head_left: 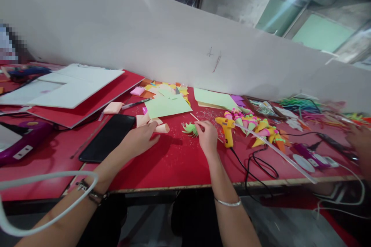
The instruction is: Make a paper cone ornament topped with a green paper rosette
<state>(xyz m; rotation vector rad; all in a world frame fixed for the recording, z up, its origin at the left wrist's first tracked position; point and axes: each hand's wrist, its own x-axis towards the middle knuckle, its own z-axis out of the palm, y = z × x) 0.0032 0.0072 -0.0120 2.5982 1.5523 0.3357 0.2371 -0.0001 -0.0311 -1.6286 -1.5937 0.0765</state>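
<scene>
My left hand (139, 139) rests on the red table (179, 162), its fingers curled loosely by a pale pink paper roll (162, 127); nothing shows in its grasp. My right hand (207, 136) pinches a thin wooden stick (194, 117) that carries a green fringed paper piece (190, 129) at its left side. A yellow glue gun (227, 129) stands just right of that hand, its black cord trailing over the table's front edge.
A black phone (108, 137) lies left of my left hand. Green paper sheets (166, 106), coloured paper cones (261, 127), a clear glue stick (278, 152), white boards (63, 85) and a purple tool (26, 139) lie around. Another person's hand (359, 139) shows at right.
</scene>
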